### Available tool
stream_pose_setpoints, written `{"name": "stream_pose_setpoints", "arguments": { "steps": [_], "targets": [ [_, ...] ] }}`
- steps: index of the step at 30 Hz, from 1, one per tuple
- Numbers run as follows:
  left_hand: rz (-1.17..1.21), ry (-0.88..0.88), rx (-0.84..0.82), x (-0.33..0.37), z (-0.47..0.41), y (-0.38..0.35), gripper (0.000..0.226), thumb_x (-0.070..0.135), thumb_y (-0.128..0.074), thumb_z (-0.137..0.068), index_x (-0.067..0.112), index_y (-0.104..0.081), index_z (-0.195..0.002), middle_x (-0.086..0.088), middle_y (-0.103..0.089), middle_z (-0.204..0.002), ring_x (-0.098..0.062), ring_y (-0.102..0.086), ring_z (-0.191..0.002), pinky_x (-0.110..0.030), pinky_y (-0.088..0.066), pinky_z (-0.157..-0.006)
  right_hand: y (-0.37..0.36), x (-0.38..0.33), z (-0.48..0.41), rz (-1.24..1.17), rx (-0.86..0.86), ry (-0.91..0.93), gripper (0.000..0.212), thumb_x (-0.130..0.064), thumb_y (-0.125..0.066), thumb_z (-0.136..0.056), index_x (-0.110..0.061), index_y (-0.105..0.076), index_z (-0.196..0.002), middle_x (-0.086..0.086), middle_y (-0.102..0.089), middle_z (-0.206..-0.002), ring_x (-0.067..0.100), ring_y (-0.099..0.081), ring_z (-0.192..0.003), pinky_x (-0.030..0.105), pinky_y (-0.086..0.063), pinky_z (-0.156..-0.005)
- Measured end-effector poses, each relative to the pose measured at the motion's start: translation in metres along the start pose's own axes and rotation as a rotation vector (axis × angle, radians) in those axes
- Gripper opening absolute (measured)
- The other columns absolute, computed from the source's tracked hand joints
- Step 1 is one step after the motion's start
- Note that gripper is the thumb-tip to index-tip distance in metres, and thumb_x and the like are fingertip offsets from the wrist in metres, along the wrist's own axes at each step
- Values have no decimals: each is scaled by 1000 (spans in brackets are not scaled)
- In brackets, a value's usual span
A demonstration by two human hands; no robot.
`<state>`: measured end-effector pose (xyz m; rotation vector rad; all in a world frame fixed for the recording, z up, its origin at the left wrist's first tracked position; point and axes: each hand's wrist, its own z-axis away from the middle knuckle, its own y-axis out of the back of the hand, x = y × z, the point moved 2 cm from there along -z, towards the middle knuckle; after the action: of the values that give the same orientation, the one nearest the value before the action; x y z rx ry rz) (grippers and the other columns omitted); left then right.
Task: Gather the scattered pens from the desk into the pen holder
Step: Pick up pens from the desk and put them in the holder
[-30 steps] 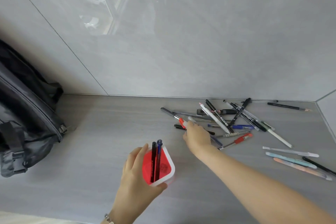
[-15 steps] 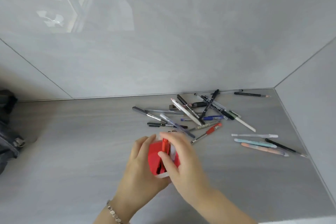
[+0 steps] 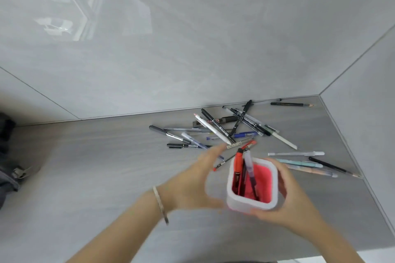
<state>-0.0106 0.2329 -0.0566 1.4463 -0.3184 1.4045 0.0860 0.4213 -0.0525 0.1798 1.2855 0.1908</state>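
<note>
The pen holder [image 3: 250,206], white outside and red inside, sits between both hands near the desk's front. Three pens stand in it: a red one [image 3: 237,170], a dark one and a translucent grey one [image 3: 248,164]. My left hand [image 3: 192,183], blurred, grips the holder's left side. My right hand [image 3: 297,205] wraps its right side and near corner. Several scattered pens [image 3: 215,129] lie in a pile just beyond the holder. A few more pens [image 3: 301,163] lie to its right.
A dark pencil [image 3: 290,104] lies against the back wall near the right corner. Grey tiled walls close off the desk at the back and right. Part of a dark bag [image 3: 6,168] shows at the left edge. The desk's front edge runs at lower right.
My right hand picked a red pen from the pile and put it in the holder. It then let go and took hold of the holder's right side. The view swung right.
</note>
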Motion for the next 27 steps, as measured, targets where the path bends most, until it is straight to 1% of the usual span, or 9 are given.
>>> {"name": "stream_pose_setpoints", "arguments": {
  "steps": [5,8,11,13,18,21,23,25,27],
  "targets": [
    [-596,261,204,-69,-42,49,58,17,-51,-90,27,-23,-140,4,-27,-151,-20,-15,-142,-39,-14,-116,16,19,1,0,232,-1,90,-35,-81,-32,-57,-39,-109,-38,-48,-117,-9,-50,-110,3,-43,-87],
    [-835,236,49,-85,-56,46,49,25,-52,-90,29,-33,-135,6,-38,-145,-22,-19,-140,-41,-16,-114,14,25,-1,-41,241,0,93,-33,-82,-33,-57,-39,-111,-34,-50,-119,-4,-51,-113,5,-42,-90],
    [-1084,60,73,-89,-54,36,34,33,-81,-61,30,-66,-91,9,-69,-97,-18,-61,-101,-28,-48,-88,10,28,-1,-31,216,-32,98,-36,-84,-32,-56,-37,-115,-36,-49,-121,-4,-50,-114,8,-42,-91],
    [-1168,73,77,-100,-47,30,33,37,-87,-43,29,-66,-66,14,-65,-69,-12,-64,-71,-22,-49,-67,8,28,0,-28,211,-51,102,-40,-88,-27,-62,-36,-112,-39,-50,-118,-10,-50,-111,13,-46,-90],
    [-1111,164,182,-121,-15,25,38,33,-89,-41,22,-60,-62,6,-63,-60,-14,-60,-52,-21,-42,-53,1,32,1,-23,183,-88,100,-12,-91,-42,-67,-36,-105,-25,-55,-117,-12,-49,-109,17,-44,-89],
    [-998,218,239,-117,3,28,36,22,-79,-62,17,-45,-73,1,-59,-58,-21,-60,-51,-24,-45,-47,-4,29,-1,-12,153,-79,94,-11,-90,-46,-59,-39,-109,-35,-52,-115,-10,-51,-109,12,-47,-82],
    [-731,353,380,-98,15,36,21,16,-64,-80,14,-44,-85,-5,-62,-66,-28,-62,-56,-31,-48,-49,-9,24,-4,-13,165,-77,90,-7,-88,-49,-59,-39,-104,-44,-50,-108,-18,-49,-105,6,-45,-75],
    [-376,493,371,-74,32,42,3,18,-47,-93,20,-46,-95,-5,-62,-75,-20,-60,-59,-35,-49,-57,-15,16,-7,-7,162,-65,90,-2,-86,-51,-60,-38,-101,-48,-51,-103,-23,-48,-101,0,-43,-71],
    [-128,373,399,-42,52,48,18,20,-46,-93,37,-48,-85,4,-57,-68,-4,-49,-49,-15,-41,-52,-22,12,-11,5,164,-68,88,2,-84,-52,-55,-39,-102,-43,-54,-101,-23,-49,-99,-4,-40,-70]
  ]
}}
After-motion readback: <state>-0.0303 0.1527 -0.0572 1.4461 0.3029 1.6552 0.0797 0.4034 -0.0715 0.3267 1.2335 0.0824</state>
